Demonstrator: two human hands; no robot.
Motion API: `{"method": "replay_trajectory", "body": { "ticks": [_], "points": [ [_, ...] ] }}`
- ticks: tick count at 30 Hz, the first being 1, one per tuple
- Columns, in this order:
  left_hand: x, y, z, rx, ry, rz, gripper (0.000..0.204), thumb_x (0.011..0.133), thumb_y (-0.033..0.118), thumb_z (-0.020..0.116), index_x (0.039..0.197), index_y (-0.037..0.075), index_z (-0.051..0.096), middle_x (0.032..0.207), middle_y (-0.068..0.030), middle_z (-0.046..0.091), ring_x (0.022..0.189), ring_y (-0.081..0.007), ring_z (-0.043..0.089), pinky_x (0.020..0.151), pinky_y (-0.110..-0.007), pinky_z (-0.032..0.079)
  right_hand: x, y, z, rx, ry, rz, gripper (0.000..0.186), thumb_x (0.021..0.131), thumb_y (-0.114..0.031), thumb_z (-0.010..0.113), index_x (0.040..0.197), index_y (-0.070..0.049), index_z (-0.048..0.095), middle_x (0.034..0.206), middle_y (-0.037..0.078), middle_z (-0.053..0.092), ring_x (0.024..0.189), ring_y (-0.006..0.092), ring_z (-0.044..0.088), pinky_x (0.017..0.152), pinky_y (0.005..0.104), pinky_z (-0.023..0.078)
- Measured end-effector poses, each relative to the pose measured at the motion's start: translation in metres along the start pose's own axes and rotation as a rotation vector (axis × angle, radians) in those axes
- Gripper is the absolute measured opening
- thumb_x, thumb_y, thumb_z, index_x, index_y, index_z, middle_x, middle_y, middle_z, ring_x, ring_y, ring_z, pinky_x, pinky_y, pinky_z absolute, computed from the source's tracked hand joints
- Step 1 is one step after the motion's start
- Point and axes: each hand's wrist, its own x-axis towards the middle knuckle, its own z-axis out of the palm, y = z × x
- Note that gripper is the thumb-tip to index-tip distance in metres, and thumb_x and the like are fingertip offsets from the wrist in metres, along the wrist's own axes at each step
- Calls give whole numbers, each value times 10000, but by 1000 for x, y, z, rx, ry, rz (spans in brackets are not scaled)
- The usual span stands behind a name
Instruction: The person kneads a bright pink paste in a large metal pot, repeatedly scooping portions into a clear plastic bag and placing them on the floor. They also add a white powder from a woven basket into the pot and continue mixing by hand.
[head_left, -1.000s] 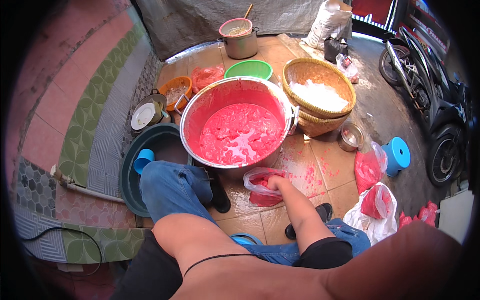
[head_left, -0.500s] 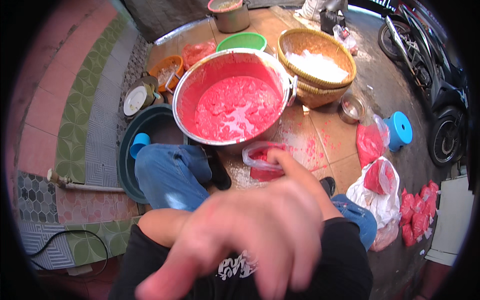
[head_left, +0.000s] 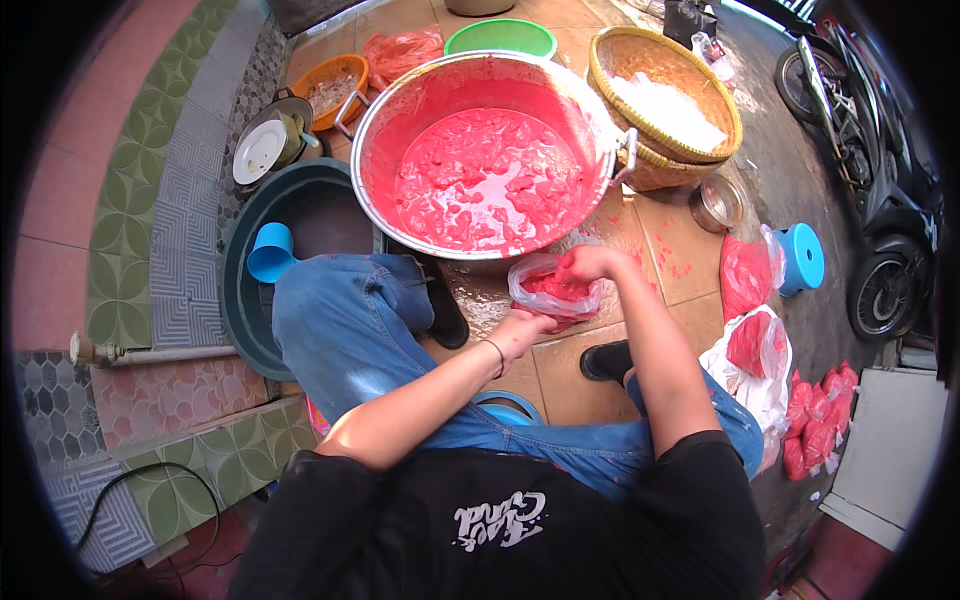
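A clear plastic bag [head_left: 545, 298] with wet red contents stands on the tiles between my feet, just before a big metal pot [head_left: 607, 150]. My left hand [head_left: 521, 336] grips the bag's near left side. At its right rim, my right hand [head_left: 592, 264] bends its fingers down into the opening; they are red-stained and partly hidden, so what they hold cannot be made out. Lumpy red mixture [head_left: 490, 180] with paler liquid lies in the pot.
Left of the pot stands a dark green tub [head_left: 238, 300] with a blue dipper [head_left: 270, 252]. Woven baskets [head_left: 735, 125], a metal bowl [head_left: 717, 203], a blue stool [head_left: 802, 258], filled red bags [head_left: 818, 420] and a motorcycle [head_left: 890, 270] are at the right.
My left hand, blurred and close to the camera before, has come down to the bag and gripped its side. The right hand stays at the bag. The view has shifted slightly.
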Motion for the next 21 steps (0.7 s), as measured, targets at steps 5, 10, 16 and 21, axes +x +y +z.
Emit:
{"method": "replay_trajectory", "body": {
  "ticks": [5,10,16,21],
  "points": [
    [28,-26,10,353,56,328,434,712,394,686,883,13,570,819,-112,617,729,-225,584,670,-336,471,-51,-10,-75,674,-118,-70,210,855,-152,574,986,8,607,918,90,651,801,164,635,724,273,512],
    [52,-60,4,741,208,245,394,738,380,607,940,43,578,1001,-187,595,960,-325,571,811,-419,451,-39,-81,-134,620,103,-270,235,848,-186,592,990,2,600,906,86,642,821,168,629,744,287,502],
    [67,-61,-3,512,174,104,427,738,406,604,1001,70,585,1032,-166,595,978,-330,570,828,-411,453,172,-118,-135,16,338,-223,332,819,-227,618,1096,-49,576,1007,100,635,933,188,605,826,316,481],
    [88,-78,6,451,-17,69,439,779,383,551,1120,107,514,1189,-115,530,1079,-291,530,880,-426,431,319,-95,-87,-590,584,-176,581,768,-252,611,1313,-212,413,1338,153,394,1127,316,495,954,370,407]
  ]
}}
